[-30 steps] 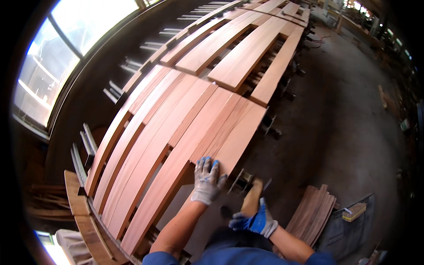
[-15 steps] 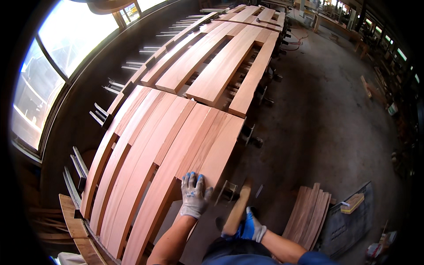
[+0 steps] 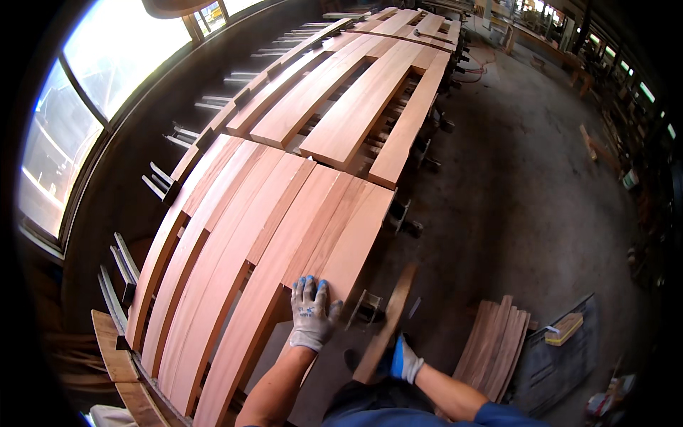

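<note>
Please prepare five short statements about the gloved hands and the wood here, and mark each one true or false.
1. The left hand touches the pale boards. True.
2. The right hand holds a metal clamp. False: it holds a wooden bar.
3. Both hands wear gloves. True.
4. The brown strips lie left of both hands. False: they lie to the right.
5. A yellow-edged block lies on the dark panel. True.

Clamp rack [image 3: 368, 307] carries three board groups in line: near group [image 3: 284, 238], middle group [image 3: 366, 99] just beyond, far group [image 3: 395, 22] behind that. Clamp bars [image 3: 126, 256] jut past rack's left edge; window [image 3: 135, 57] farther left. Clamp heads [image 3: 407, 218] along right edge. Wood piece [image 3: 388, 320] just off right edge, toward near end. On floor [image 3: 526, 199], right: strip stack [image 3: 492, 345]; panel [image 3: 560, 366] right of it, block [image 3: 565, 329] on top.
</note>
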Tool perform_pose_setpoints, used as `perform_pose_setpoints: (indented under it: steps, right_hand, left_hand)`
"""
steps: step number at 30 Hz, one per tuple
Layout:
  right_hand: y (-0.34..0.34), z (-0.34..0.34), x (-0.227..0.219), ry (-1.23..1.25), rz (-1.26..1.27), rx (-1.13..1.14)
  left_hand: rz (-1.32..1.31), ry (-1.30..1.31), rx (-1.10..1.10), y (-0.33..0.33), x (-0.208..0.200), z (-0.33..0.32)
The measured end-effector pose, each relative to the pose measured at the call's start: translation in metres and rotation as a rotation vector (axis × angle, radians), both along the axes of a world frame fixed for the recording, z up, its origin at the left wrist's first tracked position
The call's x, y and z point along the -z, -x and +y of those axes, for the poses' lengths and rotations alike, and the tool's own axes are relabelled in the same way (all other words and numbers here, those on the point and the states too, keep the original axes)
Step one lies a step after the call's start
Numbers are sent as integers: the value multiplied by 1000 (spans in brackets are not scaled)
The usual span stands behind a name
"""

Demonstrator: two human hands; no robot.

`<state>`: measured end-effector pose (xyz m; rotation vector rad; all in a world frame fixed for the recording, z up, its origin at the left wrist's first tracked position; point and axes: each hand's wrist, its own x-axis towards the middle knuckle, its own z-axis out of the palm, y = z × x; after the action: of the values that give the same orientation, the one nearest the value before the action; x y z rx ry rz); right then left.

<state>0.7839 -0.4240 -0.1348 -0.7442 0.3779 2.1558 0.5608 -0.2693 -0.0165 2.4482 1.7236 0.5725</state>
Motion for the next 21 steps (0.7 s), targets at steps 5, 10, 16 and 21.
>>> perform_pose_setpoints:
  steps: [5,10,16,21]
  right_hand:
    - [-52,81,-131,-723,-260,-9]
    - [-66,122,-10,-823,-1680,-275]
    - [12,-20,47,-513,-53,34]
    - [-33,59,-133,-633,84,-6]
  left_hand:
    - [-4,16,-5,1,-3,-4]
    - [-23,9,23,-10,-6,3]
    - [0,18,3,-2,-6,0]
    - [-9,-11,5,-2,0,-2]
